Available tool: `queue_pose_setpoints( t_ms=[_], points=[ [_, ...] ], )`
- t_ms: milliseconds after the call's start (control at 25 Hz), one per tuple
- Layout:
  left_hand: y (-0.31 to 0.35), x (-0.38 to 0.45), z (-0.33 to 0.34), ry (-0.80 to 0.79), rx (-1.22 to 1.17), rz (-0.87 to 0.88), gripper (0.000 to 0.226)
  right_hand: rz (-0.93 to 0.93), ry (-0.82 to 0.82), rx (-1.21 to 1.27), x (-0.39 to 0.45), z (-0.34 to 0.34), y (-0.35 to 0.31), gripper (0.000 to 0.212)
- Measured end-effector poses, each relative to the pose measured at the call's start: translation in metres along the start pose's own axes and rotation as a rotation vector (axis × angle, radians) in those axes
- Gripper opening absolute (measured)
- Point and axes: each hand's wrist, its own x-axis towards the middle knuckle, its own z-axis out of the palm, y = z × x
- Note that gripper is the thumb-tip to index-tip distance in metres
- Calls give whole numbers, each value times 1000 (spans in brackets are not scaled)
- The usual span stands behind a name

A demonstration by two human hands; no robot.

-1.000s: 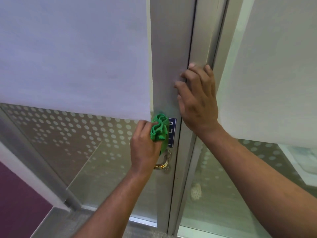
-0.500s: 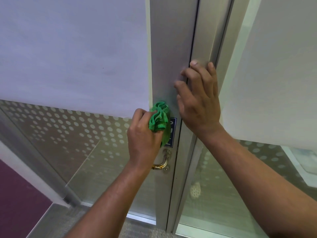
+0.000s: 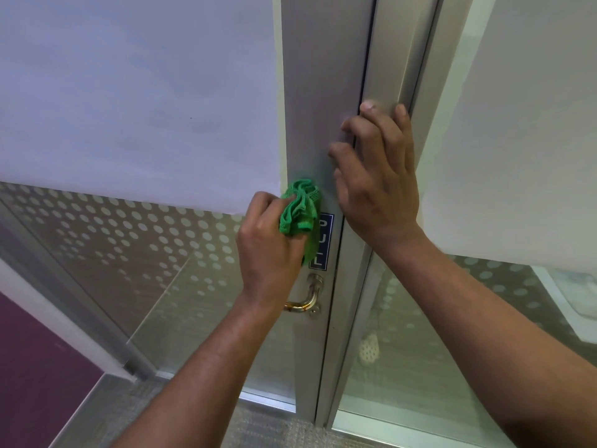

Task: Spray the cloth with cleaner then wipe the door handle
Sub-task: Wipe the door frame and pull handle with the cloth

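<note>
- A glass door with a pale metal frame [image 3: 323,92] fills the view; its panes carry white frosted panels above and a dotted film below, and grey carpet shows at 6 o'clock.
- The green cloth [image 3: 298,210] sits bunched just left of centre, against the frame's upright, covering the left edge of a blue PULL sign [image 3: 323,242].
- The left hand [image 3: 269,250] is clenched around the cloth, whose folds spill out above the fingers.
- The brass door handle [image 3: 307,300] lies at 6 o'clock from the cloth, just below the sign; its grip runs left behind the left wrist, so contact there cannot be told.
- The right hand [image 3: 378,185], at 3 o'clock from the cloth, lies flat with fingers loosely spread across the seam between the door and the neighbouring frame, holding nothing.
</note>
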Motion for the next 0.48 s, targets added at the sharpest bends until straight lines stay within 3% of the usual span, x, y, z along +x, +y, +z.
queue_pose_setpoints(
  t_ms=[160,280,480],
  points=[
    [-25,-33,11,-115,39,22,29,0,18,-1,0,1,1,17],
    [-39,-67,16,-248,56,-68,34,5,34,0,0,2,1,16],
    [-17,-33,6,-122,2,-34,23,10,41,-10,-1,3,0,17]
  ],
)
